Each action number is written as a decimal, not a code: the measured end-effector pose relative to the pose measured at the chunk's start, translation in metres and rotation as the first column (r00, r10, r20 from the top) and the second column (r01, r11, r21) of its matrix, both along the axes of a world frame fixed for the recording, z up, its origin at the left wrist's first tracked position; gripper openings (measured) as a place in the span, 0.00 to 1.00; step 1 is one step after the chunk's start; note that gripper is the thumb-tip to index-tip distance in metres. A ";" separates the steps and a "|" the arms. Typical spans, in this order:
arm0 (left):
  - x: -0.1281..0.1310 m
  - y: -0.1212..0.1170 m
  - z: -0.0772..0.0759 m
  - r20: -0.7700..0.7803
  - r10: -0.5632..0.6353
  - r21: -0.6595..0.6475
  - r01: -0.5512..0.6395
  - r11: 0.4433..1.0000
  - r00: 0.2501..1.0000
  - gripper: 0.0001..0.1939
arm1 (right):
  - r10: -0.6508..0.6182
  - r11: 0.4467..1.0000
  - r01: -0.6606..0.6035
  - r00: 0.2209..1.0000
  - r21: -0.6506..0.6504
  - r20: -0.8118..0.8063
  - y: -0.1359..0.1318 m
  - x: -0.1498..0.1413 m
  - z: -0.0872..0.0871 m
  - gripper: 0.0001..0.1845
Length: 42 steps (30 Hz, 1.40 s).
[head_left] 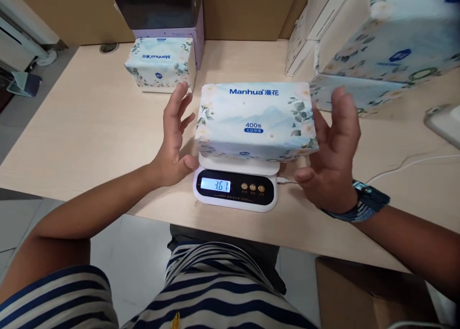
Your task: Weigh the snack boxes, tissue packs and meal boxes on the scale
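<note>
A pale blue Manhua tissue pack (pixel 256 120) lies flat on a small white kitchen scale (pixel 235 187) near the table's front edge. The scale's lit display reads 367. My left hand (pixel 175 137) hovers open just left of the pack, fingers spread, a small gap between them and the wrapper. On the other side, my right hand (pixel 332 152) is open too, palm facing the pack's right end and very close to it. A blue watch sits on that wrist. Neither hand holds anything.
Another tissue pack (pixel 160 63) lies at the back left in front of a dark box (pixel 161 10). Stacked tissue packs (pixel 388 37) tower at the back right. A white cable (pixel 406 166) runs from the scale to the right. A cardboard box (pixel 366 295) stands below the table edge.
</note>
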<state>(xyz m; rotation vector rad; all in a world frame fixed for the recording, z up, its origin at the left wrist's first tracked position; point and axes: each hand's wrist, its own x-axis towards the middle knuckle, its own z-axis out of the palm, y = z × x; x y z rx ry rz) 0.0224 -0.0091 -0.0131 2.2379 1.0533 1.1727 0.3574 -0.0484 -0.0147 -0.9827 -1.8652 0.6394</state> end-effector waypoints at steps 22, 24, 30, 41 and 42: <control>0.006 0.010 0.009 -0.003 0.062 -0.167 -0.062 0.984 0.998 0.73 | -0.044 0.996 0.039 0.997 0.081 0.064 -0.003 -0.001 -0.001 0.56; 0.009 0.010 0.012 0.001 0.056 -0.225 -0.055 0.973 0.998 0.78 | -0.052 0.995 0.044 0.995 0.092 0.086 -0.003 0.000 -0.001 0.56; 0.009 0.008 0.010 -0.026 0.047 -0.241 -0.052 0.969 0.999 0.73 | -0.091 0.994 0.081 0.985 0.078 0.145 -0.004 0.006 -0.004 0.59; 0.007 0.011 0.002 -0.043 -0.001 -0.200 -0.008 0.980 0.999 0.73 | -0.092 0.992 0.081 0.989 0.092 0.119 0.000 0.007 -0.010 0.60; 0.006 0.014 -0.003 -0.022 -0.034 -0.163 0.030 0.986 0.999 0.74 | -0.092 0.989 0.078 0.990 0.128 0.108 0.003 0.008 -0.013 0.61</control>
